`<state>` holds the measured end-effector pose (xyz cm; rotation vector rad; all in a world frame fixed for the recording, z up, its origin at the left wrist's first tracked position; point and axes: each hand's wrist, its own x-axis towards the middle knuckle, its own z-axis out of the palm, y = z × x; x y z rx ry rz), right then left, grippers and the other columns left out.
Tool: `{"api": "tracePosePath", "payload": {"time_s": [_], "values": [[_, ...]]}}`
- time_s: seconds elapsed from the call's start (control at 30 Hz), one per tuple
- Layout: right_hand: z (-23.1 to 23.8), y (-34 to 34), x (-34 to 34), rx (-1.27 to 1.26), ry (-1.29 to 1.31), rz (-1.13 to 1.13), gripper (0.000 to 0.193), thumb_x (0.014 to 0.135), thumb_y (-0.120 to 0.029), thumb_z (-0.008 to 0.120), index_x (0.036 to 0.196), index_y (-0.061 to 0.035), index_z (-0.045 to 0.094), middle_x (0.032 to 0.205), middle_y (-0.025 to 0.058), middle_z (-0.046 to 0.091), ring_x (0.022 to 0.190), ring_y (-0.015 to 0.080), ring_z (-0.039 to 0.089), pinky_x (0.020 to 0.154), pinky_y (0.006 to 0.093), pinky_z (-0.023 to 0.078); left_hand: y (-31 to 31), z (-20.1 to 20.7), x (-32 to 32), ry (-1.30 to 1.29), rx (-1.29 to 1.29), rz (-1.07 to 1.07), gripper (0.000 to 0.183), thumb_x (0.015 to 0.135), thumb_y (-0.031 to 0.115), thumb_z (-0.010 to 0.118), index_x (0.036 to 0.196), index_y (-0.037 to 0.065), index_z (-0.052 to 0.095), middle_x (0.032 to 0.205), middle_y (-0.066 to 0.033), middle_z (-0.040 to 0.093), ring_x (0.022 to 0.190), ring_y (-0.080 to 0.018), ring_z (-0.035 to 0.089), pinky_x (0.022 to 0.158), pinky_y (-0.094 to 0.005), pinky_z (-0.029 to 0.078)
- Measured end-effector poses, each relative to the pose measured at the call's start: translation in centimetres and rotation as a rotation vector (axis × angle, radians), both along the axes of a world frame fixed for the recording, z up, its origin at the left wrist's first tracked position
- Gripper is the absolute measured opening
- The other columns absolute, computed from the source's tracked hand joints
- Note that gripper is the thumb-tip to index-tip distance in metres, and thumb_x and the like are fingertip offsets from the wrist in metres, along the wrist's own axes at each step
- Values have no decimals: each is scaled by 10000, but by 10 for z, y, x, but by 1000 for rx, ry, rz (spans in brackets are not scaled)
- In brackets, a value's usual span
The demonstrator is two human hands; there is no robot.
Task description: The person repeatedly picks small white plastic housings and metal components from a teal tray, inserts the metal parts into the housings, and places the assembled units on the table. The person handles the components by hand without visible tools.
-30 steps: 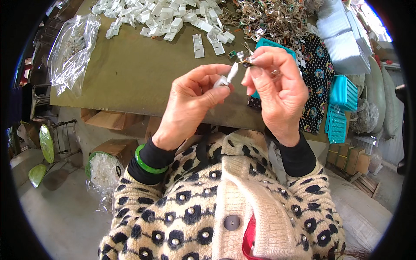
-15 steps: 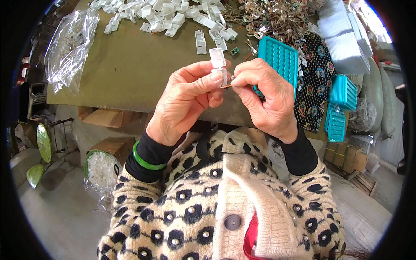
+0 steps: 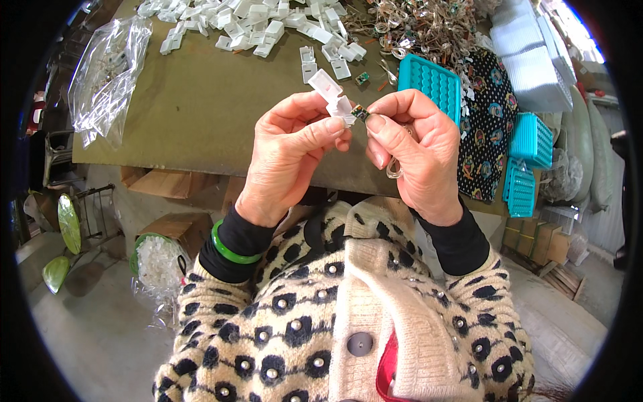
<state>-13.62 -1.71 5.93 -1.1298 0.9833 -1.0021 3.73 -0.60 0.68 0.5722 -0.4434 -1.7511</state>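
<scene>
Over the near edge of the table, my left hand is closed on a small white hinged plastic case, its lid tilted up and to the left. My right hand pinches a tiny green circuit board between thumb and forefinger, right beside the case's lower half. A loop of clear wire hangs below those fingers. Whether board and case touch, I cannot tell. Just beyond my hands lie two more open white cases and another small circuit board.
White cases are heaped at the table's far side, beside a pile of wired boards. A teal tray lies right of my hands, near patterned black cloth. A clear plastic bag rests at left; more teal trays are stacked at right.
The case in my left hand has tilted to the left. My right hand has turned, bringing the circuit board and the loop of wire into plain view.
</scene>
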Motion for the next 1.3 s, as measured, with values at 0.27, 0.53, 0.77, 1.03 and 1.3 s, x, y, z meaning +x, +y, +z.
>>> {"api": "tracePosePath", "payload": {"time_s": [0.27,0.53,0.77,1.03,1.3], "values": [[2,4,6,33,26,-49,122,918,-56,668,990,28,615,778,41,624,564,69,514,519,200,402,3,-4,-10,-85,-170,126,211,829,-87,709,1002,-2,625,1001,-144,702,824,-205,695,749,-336,591],[-7,8,7,-328,222,-67,86,887,59,607,965,23,613,826,61,626,646,82,565,565,220,474,3,-1,-15,-203,-210,197,211,820,-88,720,993,-15,623,977,-124,700,804,-180,692,746,-323,594],[-23,9,12,-947,489,-213,240,789,176,554,955,8,599,880,135,562,695,245,606,571,317,500,7,15,-21,-200,-77,218,155,838,-56,713,970,-28,637,921,-102,701,787,-158,683,698,-270,564],[-26,9,13,-906,561,-252,177,833,135,613,936,-7,592,853,86,586,710,155,574,604,261,471,11,17,-26,-400,-59,276,118,858,-13,693,965,-18,642,843,-69,682,720,-119,652,641,-246,526],[-21,19,15,-172,70,-134,117,931,27,595,1026,-3,534,834,26,564,620,74,500,561,221,423,10,16,-7,59,177,-29,241,919,70,641,1144,-9,609,885,-65,657,692,-134,595,644,-269,495]]}}
